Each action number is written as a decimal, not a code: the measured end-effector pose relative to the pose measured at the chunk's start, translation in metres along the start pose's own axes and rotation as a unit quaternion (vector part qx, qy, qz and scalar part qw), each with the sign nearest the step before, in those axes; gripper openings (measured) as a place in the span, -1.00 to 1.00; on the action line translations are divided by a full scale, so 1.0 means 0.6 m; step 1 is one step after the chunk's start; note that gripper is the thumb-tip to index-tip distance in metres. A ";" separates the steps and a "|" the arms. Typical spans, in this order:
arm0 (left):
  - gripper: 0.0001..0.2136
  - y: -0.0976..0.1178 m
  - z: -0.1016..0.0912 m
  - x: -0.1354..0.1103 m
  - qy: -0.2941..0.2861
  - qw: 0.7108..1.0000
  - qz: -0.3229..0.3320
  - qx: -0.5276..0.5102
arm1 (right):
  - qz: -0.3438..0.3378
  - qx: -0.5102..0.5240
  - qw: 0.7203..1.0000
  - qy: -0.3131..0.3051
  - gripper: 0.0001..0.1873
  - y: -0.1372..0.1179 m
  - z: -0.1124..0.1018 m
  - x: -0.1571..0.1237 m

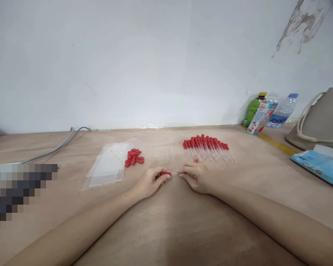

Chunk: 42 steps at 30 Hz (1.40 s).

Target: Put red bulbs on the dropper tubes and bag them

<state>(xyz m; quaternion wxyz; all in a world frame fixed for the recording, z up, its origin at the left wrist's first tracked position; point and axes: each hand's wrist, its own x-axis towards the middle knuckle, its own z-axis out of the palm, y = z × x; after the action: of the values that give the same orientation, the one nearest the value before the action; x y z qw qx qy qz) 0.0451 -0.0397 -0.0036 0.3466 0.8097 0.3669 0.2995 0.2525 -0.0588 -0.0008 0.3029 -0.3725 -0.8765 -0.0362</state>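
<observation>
Left forearm (80, 229) and right forearm (269, 210) enter from the lower corners and cross the near part of the desk (155, 229). Left hand (151, 181): fingers clamped on a red bulb (168, 173), which lies sideways with one end pointing right. Right hand (198, 177): fingers pinched on a thin clear tube (174, 173), in line with the bulb. Both pieces are centred between the hands; how far the tube sits inside the bulb cannot be told.

Beyond the left hand, loose bulbs (133, 159) lie in a pile, beside overlapping clear bags (104, 166). Loose tubes (161, 155) lie roughly side by side between that pile and a fanned group of droppers (205, 143), whose red ends point toward the wall (144, 66).

Far right: a green bottle (252, 111) and a clear bottle (284, 111) stand near the wall; a blue packet (319, 168) lies in front of a grey bag (322, 114). Far left: a grey cable (63, 145). Wall paint is peeled at upper right.
</observation>
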 end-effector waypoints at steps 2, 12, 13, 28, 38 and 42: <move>-0.78 -0.001 0.001 0.000 -0.001 1.000 -0.003 -0.007 | -0.007 -0.014 1.000 0.009 -0.78 -0.003 0.000 0.000; -0.78 0.001 -0.001 -0.001 -0.007 1.000 0.009 0.014 | -0.015 -0.040 0.999 0.019 -0.74 -0.007 0.017 0.002; -0.78 0.001 -0.001 -0.001 -0.006 1.000 0.011 0.023 | -0.015 -0.042 0.999 0.017 -0.73 -0.007 0.020 0.002; -0.82 0.010 -0.004 0.001 0.014 0.996 0.030 0.082 | 0.007 -0.065 0.994 -0.085 -0.72 -0.021 0.006 0.024; -0.66 -0.020 -0.005 0.009 0.043 0.999 -0.002 -0.014 | 0.272 -0.059 0.959 -0.059 -0.70 0.051 -0.043 0.055; -0.70 -0.016 -0.008 0.010 0.025 1.000 -0.014 -0.004 | 0.403 -0.141 0.904 -0.015 -0.64 0.098 -0.036 0.078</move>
<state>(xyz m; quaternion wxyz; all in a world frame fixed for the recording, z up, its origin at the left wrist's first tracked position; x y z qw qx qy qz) 0.0411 -0.0288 -0.0070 0.3446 0.7955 0.3854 0.3161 0.2775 0.0067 0.0333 0.2228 -0.7333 -0.6417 -0.0290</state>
